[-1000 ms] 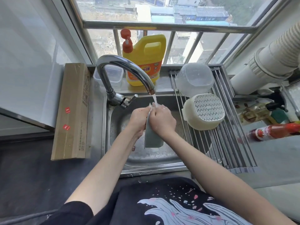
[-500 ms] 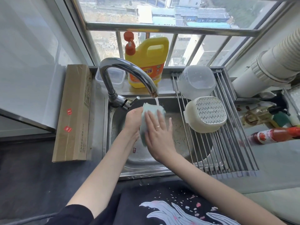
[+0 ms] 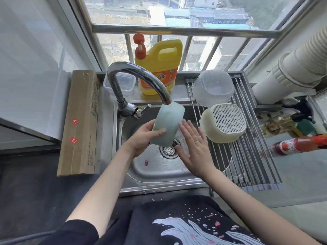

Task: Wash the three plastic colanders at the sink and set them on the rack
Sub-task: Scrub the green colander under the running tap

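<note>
Far across the scene, a barred window; below it the steel sink (image 3: 127,174) with a roll-up rack (image 3: 247,165) laid over its right side. On the rack already, two colanders upside down: a clear one (image 3: 213,86) at the far end, a cream one (image 3: 223,122) just near of it, touching or almost so. So, by the look of things, on to the third and last wash.

Held over the middle of the sink, right under the tap (image 3: 139,80) spout: the pale green colander (image 3: 168,125). Seen edge-on, long axis running from near-left up to far-right, far end tilted up to meet the spout, near end over the drain. Which face carries the opening cannot be told from here.

Left hand (image 3: 143,138) grasping it from the left, thumb curled across the near face. Right hand (image 3: 193,147) released, fingers straight and spread, fingertips against or just beside the colander's right edge.

Next, probably: finish rinsing, shake off, then carry right and set mouth-down on bare bars near of the cream one. Needs a firm hold, wet plastic being slippery.
</note>
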`<state>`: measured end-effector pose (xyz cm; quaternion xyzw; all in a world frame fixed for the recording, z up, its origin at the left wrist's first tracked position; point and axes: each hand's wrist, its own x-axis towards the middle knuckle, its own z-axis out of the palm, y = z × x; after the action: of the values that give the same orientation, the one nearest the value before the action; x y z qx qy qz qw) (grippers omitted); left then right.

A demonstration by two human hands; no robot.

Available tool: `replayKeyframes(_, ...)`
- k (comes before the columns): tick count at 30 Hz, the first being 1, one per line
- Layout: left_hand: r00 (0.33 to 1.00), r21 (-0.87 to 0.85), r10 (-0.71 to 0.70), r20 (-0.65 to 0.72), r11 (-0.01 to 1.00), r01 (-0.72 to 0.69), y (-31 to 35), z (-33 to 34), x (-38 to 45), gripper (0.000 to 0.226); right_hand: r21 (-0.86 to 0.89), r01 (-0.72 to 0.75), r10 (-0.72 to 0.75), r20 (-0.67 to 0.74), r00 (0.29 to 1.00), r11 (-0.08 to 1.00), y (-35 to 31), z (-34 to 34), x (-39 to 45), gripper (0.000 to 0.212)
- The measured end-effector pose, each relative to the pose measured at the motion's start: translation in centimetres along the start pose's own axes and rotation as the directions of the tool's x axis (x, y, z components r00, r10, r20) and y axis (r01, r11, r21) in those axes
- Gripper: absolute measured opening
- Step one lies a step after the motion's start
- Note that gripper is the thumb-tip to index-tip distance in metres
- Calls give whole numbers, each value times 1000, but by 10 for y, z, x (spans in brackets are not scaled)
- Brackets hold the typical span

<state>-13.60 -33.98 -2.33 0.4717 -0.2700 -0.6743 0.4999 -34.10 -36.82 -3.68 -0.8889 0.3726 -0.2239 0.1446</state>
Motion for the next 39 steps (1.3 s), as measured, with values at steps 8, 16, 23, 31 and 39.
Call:
replayKeyframes(8, 990, 129, -82, 116, 989, 67, -7, 10, -11, 27, 80, -326, 322, 64, 945, 942, -30, -2, 60, 56)
replayKeyframes(16, 993, 66, -28, 114, 998, 21, -5, -2, -29, 34, 185, -910, 546, 748, 376, 372, -1, -8, 128, 42)
replayKeyframes(23, 996, -385, 36, -81, 921, -65, -4, -11, -22, 56, 678, -725, 386, 640, 664, 122, -1, 0, 123, 19)
replayKeyframes(31, 989, -776, -125, -80, 631, 17, -6, -7, -5, 56, 614, -774, 467, 645, 605, 155, 5, -5, 115, 30)
replayKeyframes(39, 994, -726, -29, -104, 686, -56, -11, 17, -9, 50, 452, -636, 640, 763, -87, -625, -11, 4, 96, 33)
